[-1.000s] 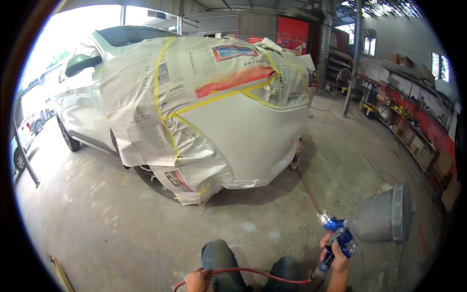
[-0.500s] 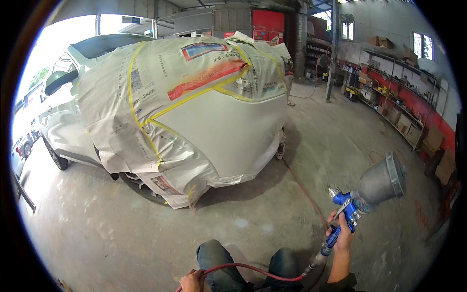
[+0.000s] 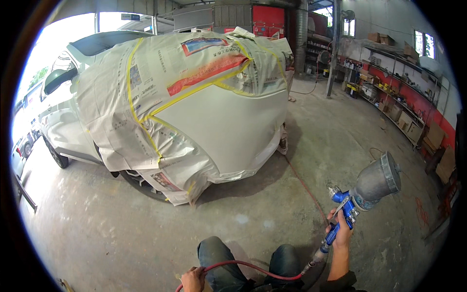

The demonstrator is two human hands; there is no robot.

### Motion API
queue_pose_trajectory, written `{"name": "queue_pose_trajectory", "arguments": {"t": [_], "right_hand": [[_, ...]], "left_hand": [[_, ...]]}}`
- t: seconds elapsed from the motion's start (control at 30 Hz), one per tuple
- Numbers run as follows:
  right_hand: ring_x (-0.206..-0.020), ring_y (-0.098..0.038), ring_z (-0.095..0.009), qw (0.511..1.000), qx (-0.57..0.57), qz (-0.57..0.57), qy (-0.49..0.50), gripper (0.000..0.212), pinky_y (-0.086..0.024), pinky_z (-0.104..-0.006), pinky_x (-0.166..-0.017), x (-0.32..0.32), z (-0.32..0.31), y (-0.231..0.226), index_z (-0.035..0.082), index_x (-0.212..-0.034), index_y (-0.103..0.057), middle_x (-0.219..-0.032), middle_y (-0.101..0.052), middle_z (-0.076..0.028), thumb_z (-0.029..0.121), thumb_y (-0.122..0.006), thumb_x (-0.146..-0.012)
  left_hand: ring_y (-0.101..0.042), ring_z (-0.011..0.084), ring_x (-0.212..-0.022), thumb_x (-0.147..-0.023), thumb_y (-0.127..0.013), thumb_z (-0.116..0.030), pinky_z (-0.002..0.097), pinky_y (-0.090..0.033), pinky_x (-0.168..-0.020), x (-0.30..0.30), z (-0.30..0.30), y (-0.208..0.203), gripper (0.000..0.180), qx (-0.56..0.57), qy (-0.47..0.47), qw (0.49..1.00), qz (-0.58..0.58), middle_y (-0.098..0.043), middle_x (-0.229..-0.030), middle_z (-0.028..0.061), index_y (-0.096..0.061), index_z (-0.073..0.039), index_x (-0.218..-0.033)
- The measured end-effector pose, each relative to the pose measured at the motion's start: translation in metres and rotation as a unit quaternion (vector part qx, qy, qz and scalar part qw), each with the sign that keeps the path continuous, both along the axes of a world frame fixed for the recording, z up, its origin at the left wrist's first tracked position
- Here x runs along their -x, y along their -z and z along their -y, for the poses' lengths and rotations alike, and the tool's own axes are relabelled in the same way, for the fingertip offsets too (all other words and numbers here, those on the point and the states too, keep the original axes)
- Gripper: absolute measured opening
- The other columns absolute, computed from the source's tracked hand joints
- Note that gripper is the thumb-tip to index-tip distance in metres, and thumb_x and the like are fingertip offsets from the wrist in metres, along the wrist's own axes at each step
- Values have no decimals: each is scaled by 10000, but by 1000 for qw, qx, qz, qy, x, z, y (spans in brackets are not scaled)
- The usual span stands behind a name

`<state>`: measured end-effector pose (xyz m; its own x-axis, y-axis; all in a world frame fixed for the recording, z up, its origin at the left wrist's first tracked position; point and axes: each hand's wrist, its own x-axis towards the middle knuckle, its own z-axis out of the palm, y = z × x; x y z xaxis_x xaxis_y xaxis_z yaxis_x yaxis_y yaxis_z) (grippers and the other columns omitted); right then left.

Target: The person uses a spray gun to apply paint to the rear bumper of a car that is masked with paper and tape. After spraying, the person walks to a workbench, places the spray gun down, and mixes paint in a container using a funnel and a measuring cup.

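My right hand (image 3: 342,232) is wrapped round the handle of a blue spray gun (image 3: 346,209) with a grey paint cup on top. The gun is held upright at the lower right, its nozzle toward the left. From its base a red air hose (image 3: 243,264) curves across my knees to my left hand (image 3: 193,279), which is closed round it. Ahead stands a white car (image 3: 58,107), its front covered in masking paper (image 3: 112,102) edged with yellow tape. The bare white bumper corner (image 3: 219,131) shows between the sheets, apart from the gun.
The red hose also runs over the concrete floor (image 3: 272,233) toward the car's far side. Shelves (image 3: 399,97) with boxes and cans line the right wall, near a metal post (image 3: 333,58). A red cabinet (image 3: 267,22) stands at the back. A covered front wheel is at left.
My hands and the spray gun have hardly moved; the paint cup sits very slightly further left in view. The car appears shifted a little upward as the view moves.
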<state>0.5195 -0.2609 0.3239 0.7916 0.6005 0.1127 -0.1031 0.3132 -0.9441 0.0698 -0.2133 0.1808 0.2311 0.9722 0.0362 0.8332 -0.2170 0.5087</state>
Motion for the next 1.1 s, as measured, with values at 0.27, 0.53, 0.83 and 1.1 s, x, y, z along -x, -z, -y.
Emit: {"name": "queue_pose_trajectory", "arguments": {"t": [0.27,0.53,0.83,1.1], "right_hand": [[-749,-603,-116,1000,15,11,16,180,-477,-264,-435,-8,-7,24,43,-1026,-612,-904,-639,-42,206,-593,-950],[-716,-600,-125,991,29,88,-95,167,-510,-262,-452,40,-51,80,42,-995,-600,-875,-618,-53,204,-576,-963],[-770,-659,-162,994,51,73,-60,181,-570,-284,-490,125,-156,194,5,-1024,-643,-941,-668,-96,160,-627,-933],[-660,-638,-138,947,33,82,-309,127,-502,-263,-450,168,-200,233,0,-993,-646,-888,-677,-85,85,-650,-899]], "left_hand": [[-646,362,-736,-846,-654,-211,454,-507,-622,-7,-11,-10,150,-38,-8,999,7,-665,-843,128,-717,-136,-959],[-657,347,-763,-868,-609,-195,439,-518,-621,-3,-42,-14,154,-27,-2,1000,-5,-666,-881,111,-702,-138,-977],[-664,328,-778,-848,-639,-185,436,-524,-642,8,-45,4,176,-11,-76,997,-9,-674,-871,99,-712,-157,-1006],[-655,390,-803,-916,-565,-217,493,-506,-655,22,-64,4,241,55,-60,996,-46,-667,-977,132,-664,-167,-1130]]}}
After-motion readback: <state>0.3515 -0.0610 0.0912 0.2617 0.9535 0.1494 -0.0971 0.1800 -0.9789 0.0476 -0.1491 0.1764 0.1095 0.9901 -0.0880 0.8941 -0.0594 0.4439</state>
